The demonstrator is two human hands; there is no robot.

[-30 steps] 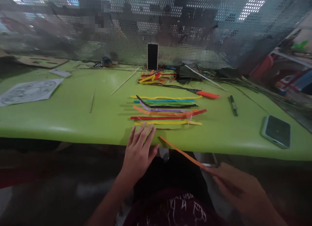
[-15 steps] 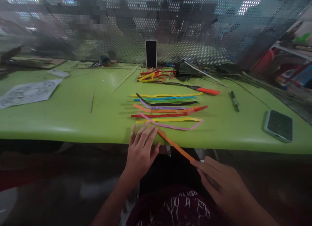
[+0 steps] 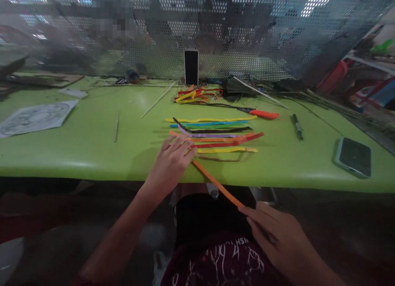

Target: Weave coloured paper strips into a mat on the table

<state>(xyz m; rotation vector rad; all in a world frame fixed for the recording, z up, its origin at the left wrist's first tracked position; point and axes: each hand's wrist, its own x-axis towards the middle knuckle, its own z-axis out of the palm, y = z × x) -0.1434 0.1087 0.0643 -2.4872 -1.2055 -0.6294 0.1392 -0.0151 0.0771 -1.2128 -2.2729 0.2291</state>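
Note:
My right hand pinches the lower end of an orange strip, which slants up over the table's front edge towards my left hand. My left hand lies over the left ends of the front strips, fingers bent and close together. A thin pink strip runs out from under its fingers, seen nearly edge-on; the grip itself is hidden. Beyond lie a yellow strip, a red strip, a purple strip, a black strip and other coloured strips, roughly parallel.
A red-handled tool and a pile of coloured strips lie farther back. A phone stands against the perforated screen. Right are a pen and a dark-topped device; left, a printed sheet.
My left hand has moved up and left onto the strips' left ends. The pink strip has shifted and turned on edge. The orange strip and my right hand have moved slightly left.

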